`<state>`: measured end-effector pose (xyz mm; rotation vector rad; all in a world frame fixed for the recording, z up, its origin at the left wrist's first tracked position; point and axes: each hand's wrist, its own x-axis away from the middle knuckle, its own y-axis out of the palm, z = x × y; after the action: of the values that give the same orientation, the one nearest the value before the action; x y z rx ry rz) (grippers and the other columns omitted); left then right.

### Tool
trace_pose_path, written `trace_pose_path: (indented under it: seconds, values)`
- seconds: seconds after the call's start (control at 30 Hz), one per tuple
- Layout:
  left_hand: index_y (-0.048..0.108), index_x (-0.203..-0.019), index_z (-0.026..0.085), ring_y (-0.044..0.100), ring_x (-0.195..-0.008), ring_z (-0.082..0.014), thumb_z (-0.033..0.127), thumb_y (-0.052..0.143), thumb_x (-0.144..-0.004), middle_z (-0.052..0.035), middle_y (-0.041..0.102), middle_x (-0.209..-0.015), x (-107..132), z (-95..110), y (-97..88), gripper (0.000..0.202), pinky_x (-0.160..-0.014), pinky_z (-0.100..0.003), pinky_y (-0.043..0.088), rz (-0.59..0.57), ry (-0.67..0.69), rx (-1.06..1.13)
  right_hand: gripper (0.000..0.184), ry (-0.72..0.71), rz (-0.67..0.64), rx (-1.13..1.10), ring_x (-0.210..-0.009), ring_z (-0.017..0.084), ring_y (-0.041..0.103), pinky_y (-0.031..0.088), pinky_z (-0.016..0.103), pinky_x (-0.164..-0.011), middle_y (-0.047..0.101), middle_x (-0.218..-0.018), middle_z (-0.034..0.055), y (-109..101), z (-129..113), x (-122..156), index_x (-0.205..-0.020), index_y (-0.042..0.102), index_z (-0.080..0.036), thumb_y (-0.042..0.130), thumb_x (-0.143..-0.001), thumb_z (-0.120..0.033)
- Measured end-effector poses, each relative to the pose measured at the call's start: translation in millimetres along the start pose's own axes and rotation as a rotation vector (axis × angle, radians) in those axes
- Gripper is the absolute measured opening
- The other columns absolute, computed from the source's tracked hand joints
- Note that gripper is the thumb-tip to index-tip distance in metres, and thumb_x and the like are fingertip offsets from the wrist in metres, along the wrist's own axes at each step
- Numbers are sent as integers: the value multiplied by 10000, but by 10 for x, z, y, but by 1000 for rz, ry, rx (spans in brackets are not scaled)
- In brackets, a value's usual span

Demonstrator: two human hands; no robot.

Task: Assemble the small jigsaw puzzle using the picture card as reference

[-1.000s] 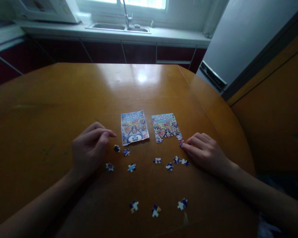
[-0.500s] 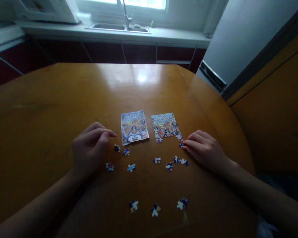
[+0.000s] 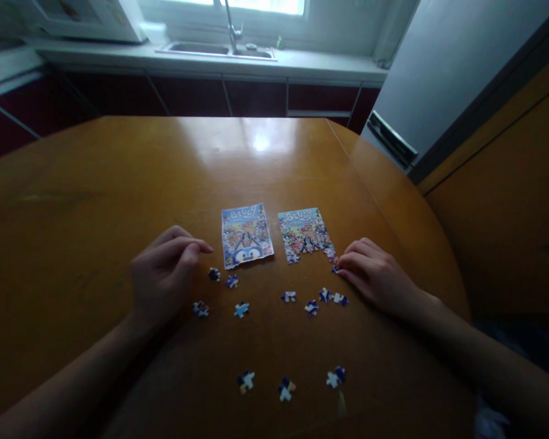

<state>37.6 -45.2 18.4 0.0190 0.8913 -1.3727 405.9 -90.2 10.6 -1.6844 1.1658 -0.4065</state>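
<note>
A partly assembled jigsaw puzzle (image 3: 305, 233) lies on the wooden table (image 3: 119, 183), right of a small printed picture card (image 3: 246, 234). My right hand (image 3: 377, 277) rests at the puzzle's lower right corner, its fingertips pressed together on a piece (image 3: 334, 266) at that edge. My left hand (image 3: 165, 277) lies loosely curled left of the card, thumb and forefinger nearly touching, nothing visible in it. Several loose pieces lie between the hands, such as one (image 3: 215, 274) near my left fingers and one (image 3: 289, 296) in the middle.
Three more loose pieces (image 3: 286, 388) lie near the table's front edge. Behind the table runs a counter with a sink and tap (image 3: 231, 36). A grey fridge (image 3: 439, 67) and an orange cabinet (image 3: 507, 183) stand at the right.
My right hand has drawn slightly up toward the puzzle's lower right corner. The left hand and the loose pieces have not moved.
</note>
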Motion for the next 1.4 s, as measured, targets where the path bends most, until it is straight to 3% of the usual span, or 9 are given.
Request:
trace_pose_path:
  seconds: [0.37,0.9,1.4]
  values:
    - [697,-697,188,539,-646,-120,169,575,-879,8,578,-701,-12,-12,-5,220,-594,-274,392,-4,5,-16,69,10,-24,-54,-953,221,550,492,383,-832,645,-981,84,10,35,13,-986,655,-182,603,-948,-207]
    - [702,-710,185,545,-642,-111,182,571,-893,10,582,-702,-14,-40,-9,224,-592,-260,399,-13,41,-29,121,-58,49,50,-913,228,547,502,380,-803,649,-939,92,41,74,-35,-986,684,-178,584,-967,-243]
    - [703,-715,185,538,-652,-113,178,574,-895,9,578,-714,-2,-55,-19,221,-590,-264,398,-12,19,-16,135,-146,99,59,-814,194,522,471,349,-722,638,-855,73,26,37,-16,-866,715,-180,604,-940,-203]
